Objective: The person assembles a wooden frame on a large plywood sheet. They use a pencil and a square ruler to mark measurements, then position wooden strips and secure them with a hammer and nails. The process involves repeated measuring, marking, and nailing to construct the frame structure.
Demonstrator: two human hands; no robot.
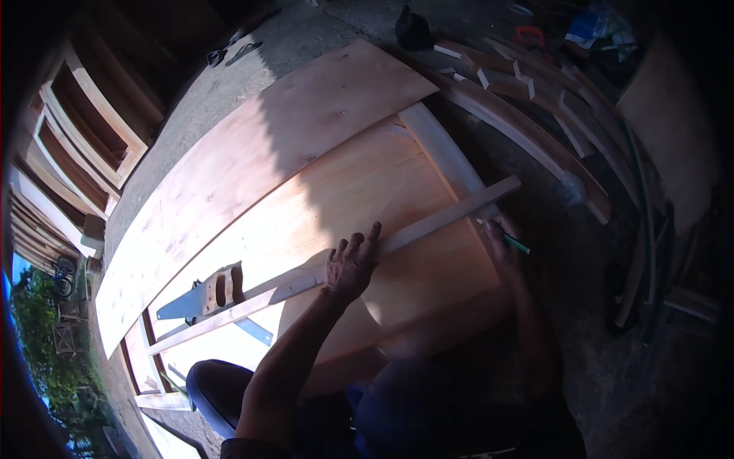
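Note:
A long wooden strip [436,224] lies slantwise across a wooden frame backed with a plywood panel [336,191]. My left hand [352,264] rests on top of the strip near its middle, fingers spread. At the frame's right-hand rail [443,149], just below the strip's far end, my right hand [503,236] is closed around a green pencil [517,244]. Its tip points toward the rail. Left of my left hand, a handsaw [183,304] with a wooden handle lies beside the strip. A bluish metal blade [254,330] shows on the strip's near side.
A loose plywood sheet [229,164] overlaps the frame's far side. Cut wooden lengths [512,126] are piled at the right. Wooden frames [84,122] stand at the left, and sandals [243,52] lie on the concrete floor. My knee [218,386] is close to the frame's near edge.

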